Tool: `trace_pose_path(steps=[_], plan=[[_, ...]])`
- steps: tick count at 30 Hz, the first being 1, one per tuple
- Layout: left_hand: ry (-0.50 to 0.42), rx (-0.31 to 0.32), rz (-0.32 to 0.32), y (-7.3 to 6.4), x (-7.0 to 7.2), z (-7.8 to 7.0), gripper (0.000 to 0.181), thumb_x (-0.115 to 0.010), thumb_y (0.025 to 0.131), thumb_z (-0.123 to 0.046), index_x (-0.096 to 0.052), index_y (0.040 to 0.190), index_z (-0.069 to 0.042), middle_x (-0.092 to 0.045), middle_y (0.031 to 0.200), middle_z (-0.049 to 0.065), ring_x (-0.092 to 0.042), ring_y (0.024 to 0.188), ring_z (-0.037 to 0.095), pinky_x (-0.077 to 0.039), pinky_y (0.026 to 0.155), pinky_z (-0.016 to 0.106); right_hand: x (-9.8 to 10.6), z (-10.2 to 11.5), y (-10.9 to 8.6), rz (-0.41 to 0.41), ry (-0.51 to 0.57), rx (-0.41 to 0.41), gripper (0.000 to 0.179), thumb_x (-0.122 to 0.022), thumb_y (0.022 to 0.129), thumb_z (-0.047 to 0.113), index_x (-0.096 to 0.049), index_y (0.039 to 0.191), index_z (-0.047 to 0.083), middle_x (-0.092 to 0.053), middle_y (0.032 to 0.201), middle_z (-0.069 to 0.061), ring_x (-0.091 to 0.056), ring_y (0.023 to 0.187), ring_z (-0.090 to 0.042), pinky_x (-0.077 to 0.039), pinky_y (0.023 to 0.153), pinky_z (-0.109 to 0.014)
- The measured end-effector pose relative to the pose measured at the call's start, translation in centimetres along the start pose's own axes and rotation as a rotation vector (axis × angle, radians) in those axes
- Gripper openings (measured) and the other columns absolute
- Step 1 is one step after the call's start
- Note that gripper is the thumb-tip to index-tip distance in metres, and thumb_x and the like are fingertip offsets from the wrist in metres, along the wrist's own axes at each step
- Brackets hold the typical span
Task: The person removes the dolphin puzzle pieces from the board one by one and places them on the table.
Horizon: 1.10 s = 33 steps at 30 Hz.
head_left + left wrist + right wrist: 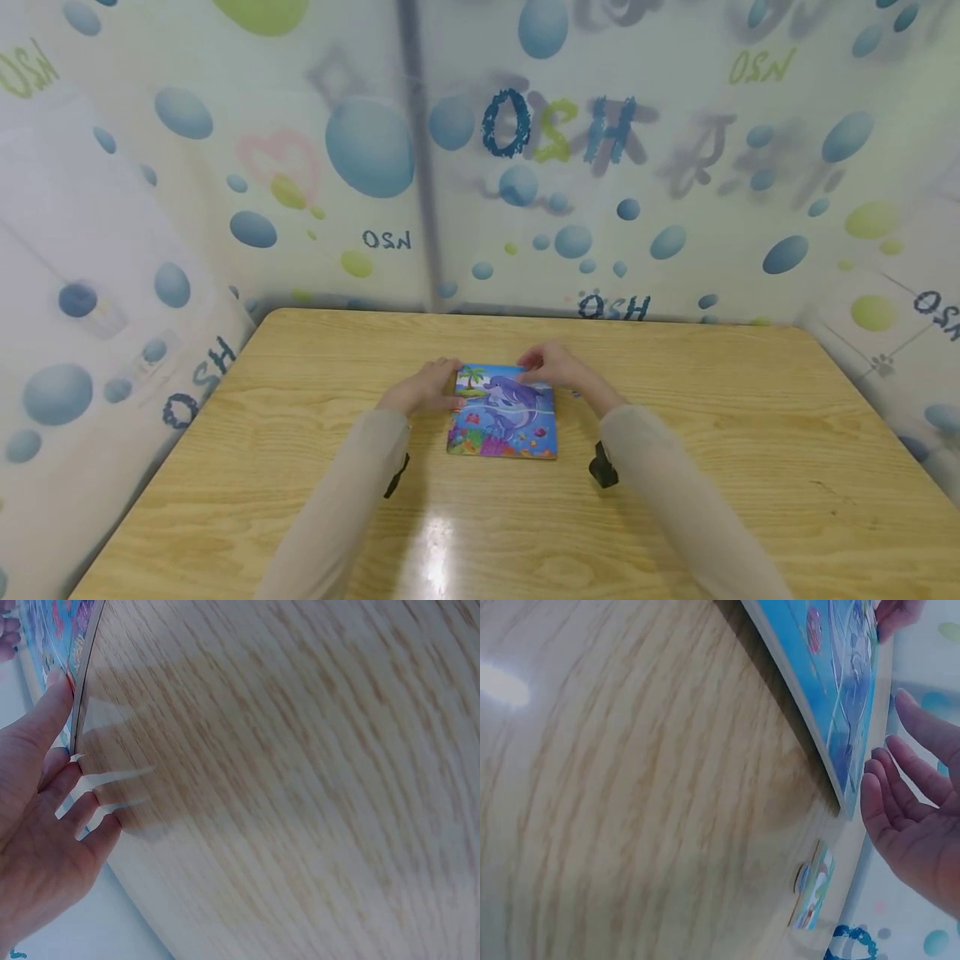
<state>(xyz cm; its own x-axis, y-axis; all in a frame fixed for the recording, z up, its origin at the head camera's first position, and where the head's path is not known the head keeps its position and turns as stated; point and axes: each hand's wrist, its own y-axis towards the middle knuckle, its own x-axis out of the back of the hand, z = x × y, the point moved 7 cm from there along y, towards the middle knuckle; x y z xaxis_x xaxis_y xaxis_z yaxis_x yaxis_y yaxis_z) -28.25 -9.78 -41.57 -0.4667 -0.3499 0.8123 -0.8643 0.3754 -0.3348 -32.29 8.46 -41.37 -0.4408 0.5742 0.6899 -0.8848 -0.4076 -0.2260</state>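
Observation:
A square dolphin picture puzzle (502, 429) with a palm tree, sea and coral lies on the wooden table. My left hand (427, 387) is at its left side; in the left wrist view the thumb (52, 712) rests over the board's edge and the other fingers reach down beside it to the tabletop. Above the puzzle's upper right part is my right hand (555, 367). In the right wrist view its fingers (900, 787) are loosely bent, with nothing between them and the thumb. A small picture piece (815, 889) lies on the table just off the board's corner.
The wooden table (712, 467) reaches back to a patterned cloth wall (480, 208) with blue and green spots. Cloth also hangs at the left and right sides. Black wrist straps (602, 467) show below the sleeves.

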Motion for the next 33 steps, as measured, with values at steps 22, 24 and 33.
trace_pose_path(steps=[22, 24, 33], plan=[[0.004, 0.007, -0.015, 0.4, 0.2, -0.3, 0.062, -0.061, 0.087, -0.024, -0.032, 0.139, -0.006, -0.032, 0.145, 0.016, -0.023, 0.137, 0.033, -0.023, 0.112, 0.050, -1.6, 1.6, 0.5, 0.006, -0.218, -0.041, 0.050, -0.077, 0.072, 0.025, -0.056, 0.109, -0.001, -0.055, 0.111, -0.013, -0.051, 0.105, -0.025, -0.044, 0.096, -0.037], [0.006, 0.004, -0.013, 0.4, 0.1, -0.3, 0.061, -0.061, 0.087, -0.025, -0.033, 0.138, -0.006, -0.032, 0.145, 0.016, -0.024, 0.136, 0.034, -0.023, 0.112, 0.049, -1.7, 1.7, 0.5, 0.010, -0.235, -0.044, 0.050, -0.077, 0.072, 0.025, -0.055, 0.109, -0.001, -0.055, 0.111, -0.013, -0.051, 0.104, -0.025, -0.044, 0.096, -0.037], [0.015, -0.023, -0.013, 0.3, -0.3, 0.0, 0.063, -0.061, 0.087, -0.023, -0.032, 0.138, -0.001, -0.030, 0.145, 0.019, -0.022, 0.137, 0.038, -0.021, 0.113, 0.050, -2.4, 1.7, 0.5, 0.010, -0.218, -0.065, 0.049, -0.078, 0.071, 0.024, -0.054, 0.107, 0.000, -0.054, 0.106, -0.010, -0.051, 0.099, -0.022, -0.045, 0.092, -0.035]])
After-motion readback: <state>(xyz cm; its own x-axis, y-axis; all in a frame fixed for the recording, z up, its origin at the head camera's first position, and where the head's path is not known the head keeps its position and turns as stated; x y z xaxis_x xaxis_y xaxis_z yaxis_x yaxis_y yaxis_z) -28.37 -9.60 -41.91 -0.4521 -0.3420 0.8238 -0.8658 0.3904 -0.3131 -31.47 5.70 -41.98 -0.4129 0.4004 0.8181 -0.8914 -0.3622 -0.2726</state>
